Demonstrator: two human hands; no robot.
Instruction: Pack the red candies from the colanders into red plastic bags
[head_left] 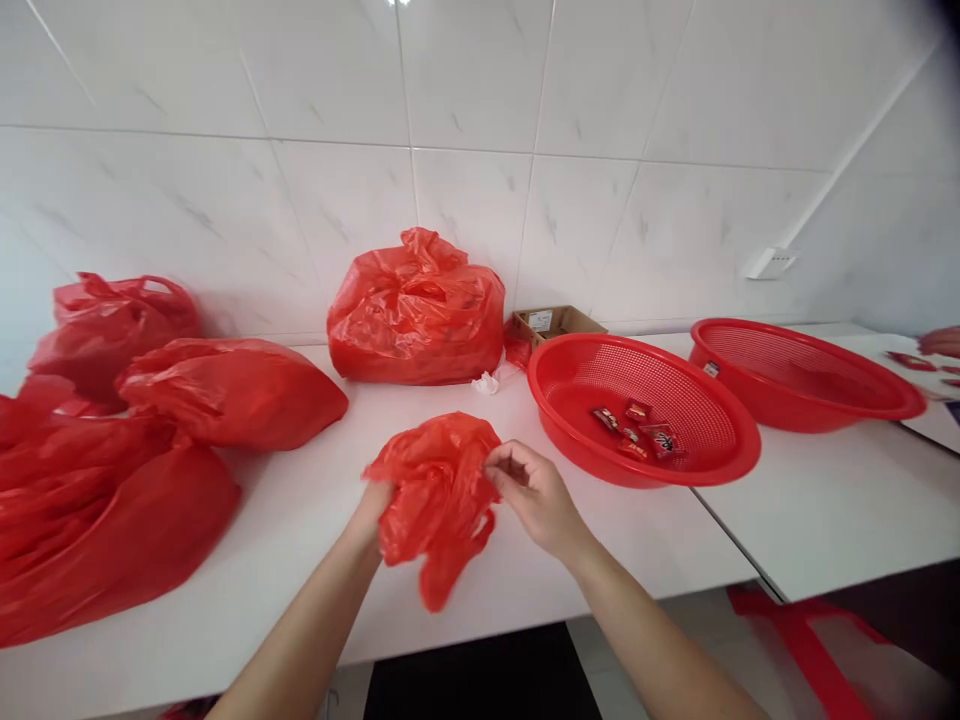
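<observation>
A crumpled red plastic bag [439,480] is held up over the white table in front of me, its loose handles hanging down. My right hand [536,495] pinches its right edge between thumb and fingers. My left hand [377,505] is at the bag's left side, its fingers hidden behind or inside the plastic. To the right of my right hand stands a red plastic basket [551,425] with a mesh wall, and several small wrapped packets [636,435] lie at its bottom.
Full red bags [232,390] crowd the table's left side. Another tied red bag [416,320] sits against the tiled wall. A small cardboard box [581,322], crumpled white tissue [486,383] and a second red basket [795,375] stand further right. Another person's hand [941,342] shows at the right edge.
</observation>
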